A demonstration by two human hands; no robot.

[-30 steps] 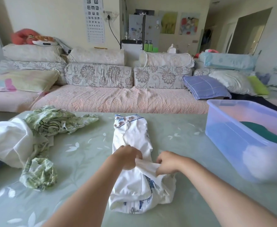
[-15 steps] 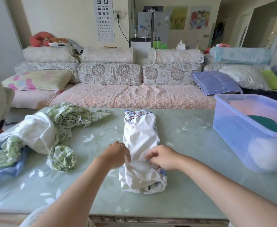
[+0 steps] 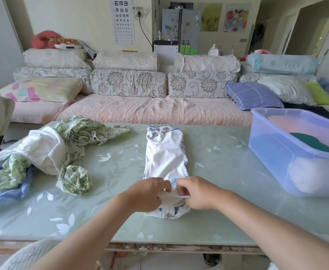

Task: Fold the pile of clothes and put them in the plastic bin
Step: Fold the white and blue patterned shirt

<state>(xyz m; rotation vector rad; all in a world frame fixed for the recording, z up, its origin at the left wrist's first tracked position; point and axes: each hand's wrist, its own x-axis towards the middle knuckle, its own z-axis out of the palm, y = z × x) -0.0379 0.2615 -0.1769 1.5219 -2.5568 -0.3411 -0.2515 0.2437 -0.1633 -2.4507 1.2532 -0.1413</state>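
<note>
The white garment lies in the centre of the frame, folded into a long narrow strip that runs away from the camera, and both hands are on its near end. Left hand, fingers curled in, grips the cloth from the left. Right hand pinches a bunched fold of the same cloth from the right, knuckles up. The two hands sit just beside each other, with white fabric showing between them. Below them, a bit of blue-printed hem pokes out onto the pale green table.

At the left of the frame, the pile of clothes sprawls unfolded on the table: white, green floral and light blue pieces tangled together, well apart from the strip. At the right edge stands the plastic bin, translucent blue, with a dark green item and a white bundle inside.

Across the middle of the frame, behind the table, a sofa with floral cushions; a blue checked pillow rests at its right. At the top centre, an eye chart hangs on the wall.
</note>
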